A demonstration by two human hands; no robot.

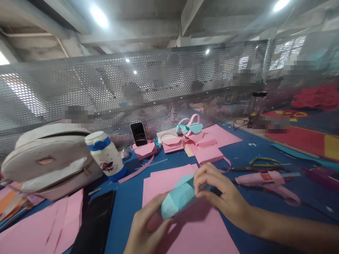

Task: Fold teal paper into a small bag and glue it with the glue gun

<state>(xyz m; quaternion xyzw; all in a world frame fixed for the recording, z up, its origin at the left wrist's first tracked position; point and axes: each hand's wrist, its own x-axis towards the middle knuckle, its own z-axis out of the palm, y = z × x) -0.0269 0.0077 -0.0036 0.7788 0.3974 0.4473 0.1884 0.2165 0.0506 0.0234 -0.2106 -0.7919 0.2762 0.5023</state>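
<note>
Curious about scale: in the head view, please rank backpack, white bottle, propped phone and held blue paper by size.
1. Backpack
2. White bottle and held blue paper: too close to rank, paper partly hidden
3. Propped phone

Glue gun (272, 178) right of folded paper (178, 200)

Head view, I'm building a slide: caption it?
Left hand and right hand hold folded turquoise paper above pink paper.

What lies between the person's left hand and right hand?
A folded light-blue paper piece, held between the left hand and right hand, above pink paper; the head view shows it.
</note>
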